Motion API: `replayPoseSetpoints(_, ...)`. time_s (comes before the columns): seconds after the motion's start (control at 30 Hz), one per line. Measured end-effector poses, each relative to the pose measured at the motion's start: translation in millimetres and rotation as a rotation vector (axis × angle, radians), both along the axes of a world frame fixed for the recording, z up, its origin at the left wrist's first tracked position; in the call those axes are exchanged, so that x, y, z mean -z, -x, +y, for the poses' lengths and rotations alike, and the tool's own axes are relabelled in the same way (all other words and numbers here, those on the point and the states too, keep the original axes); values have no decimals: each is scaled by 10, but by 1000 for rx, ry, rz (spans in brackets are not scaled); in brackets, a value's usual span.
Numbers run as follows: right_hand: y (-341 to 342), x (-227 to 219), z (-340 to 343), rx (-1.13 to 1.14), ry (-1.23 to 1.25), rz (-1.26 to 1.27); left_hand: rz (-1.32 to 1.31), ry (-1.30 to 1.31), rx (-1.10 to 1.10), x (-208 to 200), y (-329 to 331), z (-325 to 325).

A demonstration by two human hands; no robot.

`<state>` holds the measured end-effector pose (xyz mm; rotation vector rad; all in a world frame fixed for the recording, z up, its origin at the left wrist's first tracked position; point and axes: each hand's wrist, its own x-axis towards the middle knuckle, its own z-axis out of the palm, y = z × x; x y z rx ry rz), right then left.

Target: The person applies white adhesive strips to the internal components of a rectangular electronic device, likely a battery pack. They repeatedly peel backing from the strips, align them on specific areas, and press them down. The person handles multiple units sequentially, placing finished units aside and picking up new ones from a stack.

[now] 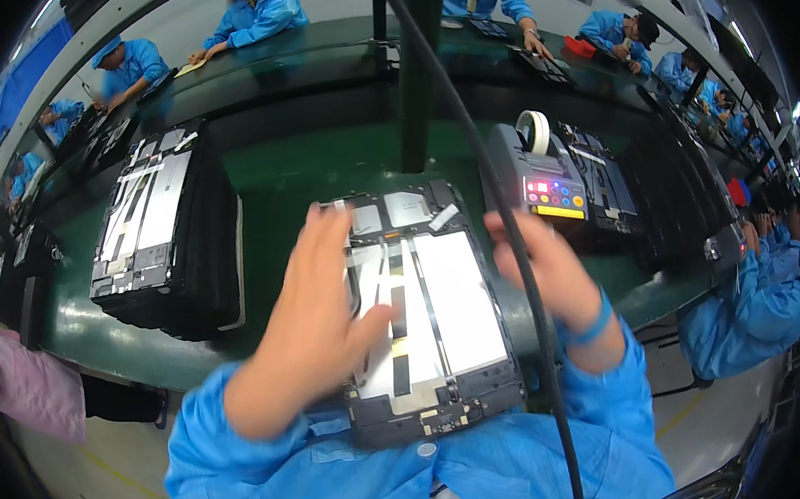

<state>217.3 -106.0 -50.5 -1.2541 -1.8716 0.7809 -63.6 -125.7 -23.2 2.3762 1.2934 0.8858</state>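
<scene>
In front of me on the bench lies an opened tablet [459,301], its long pale battery cells, dark strips and lower circuit board exposed. My left hand [316,302] is over its left side, fingers stretched toward the top edge and thumb spread across the cells; it holds nothing I can see. A small pale strip [443,217] sits near the tablet's top right. My right hand [550,267], blurred and partly crossed by a black cable [524,269], is between the tablet and a grey tape dispenser [553,183]. Its fingertips are too smeared to show whether they grip anything.
A tall stack of similar opened tablets [161,211] stands at left on the green bench [274,179]. More tablets [599,175] are behind the dispenser. The cable hangs down in front of me beside a green post [421,81]. Several people in blue work across and to the right.
</scene>
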Motion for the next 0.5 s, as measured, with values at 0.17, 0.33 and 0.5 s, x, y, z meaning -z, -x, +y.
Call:
replayPoseSetpoints(0.17,98,236,-925,-293,194,167,-96,303,344,352,432,-816)
replayPoseSetpoints(0.33,555,-203,-786,-384,181,267,-243,250,257,224,494,-964)
replayPoseSetpoints(0.5,1148,-693,-340,-537,150,286,-259,38,116,-287,1196,-705)
